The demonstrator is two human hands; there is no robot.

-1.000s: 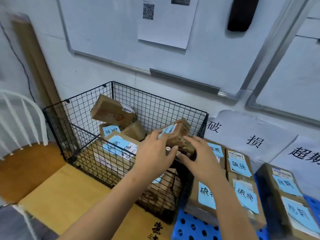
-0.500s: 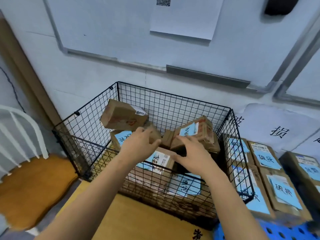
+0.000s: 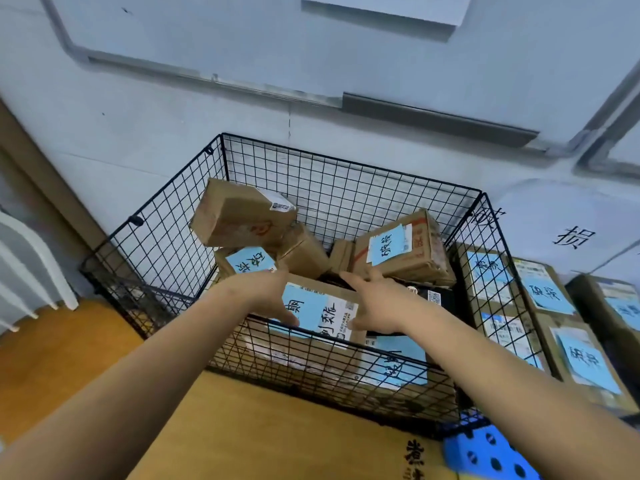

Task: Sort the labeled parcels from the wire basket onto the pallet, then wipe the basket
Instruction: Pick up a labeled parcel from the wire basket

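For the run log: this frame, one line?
left hand: on front parcel | right hand: on front parcel | wire basket: not emptied

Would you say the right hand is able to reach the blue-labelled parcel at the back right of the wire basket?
Probably yes: the right hand is inside the open-topped wire basket, just in front of that parcel, which lies on top of the pile with nothing covering it.
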